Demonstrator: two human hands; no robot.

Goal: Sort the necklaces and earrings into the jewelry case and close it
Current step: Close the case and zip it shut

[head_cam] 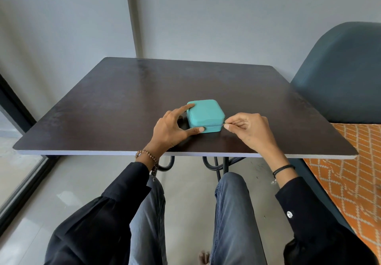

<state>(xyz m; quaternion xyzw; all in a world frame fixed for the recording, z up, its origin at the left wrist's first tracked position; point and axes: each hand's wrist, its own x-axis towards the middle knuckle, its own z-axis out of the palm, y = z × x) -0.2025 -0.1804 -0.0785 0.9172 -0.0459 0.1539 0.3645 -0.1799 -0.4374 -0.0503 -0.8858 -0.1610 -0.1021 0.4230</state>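
Observation:
A small teal jewelry case [205,114] sits shut on the dark table [123,99], near the front edge. My left hand [172,127] braces its left side, the index finger on the lid's far-left corner and the thumb against the front wall. My right hand [247,129] pinches the small metal zipper pull [223,124] at the case's front-right corner. No necklaces or earrings are in sight.
A dark teal chair [340,74] stands at the right of the table, over an orange patterned mat [350,182]. A glass door frame [18,103] runs along the left. My knees are under the table's front edge.

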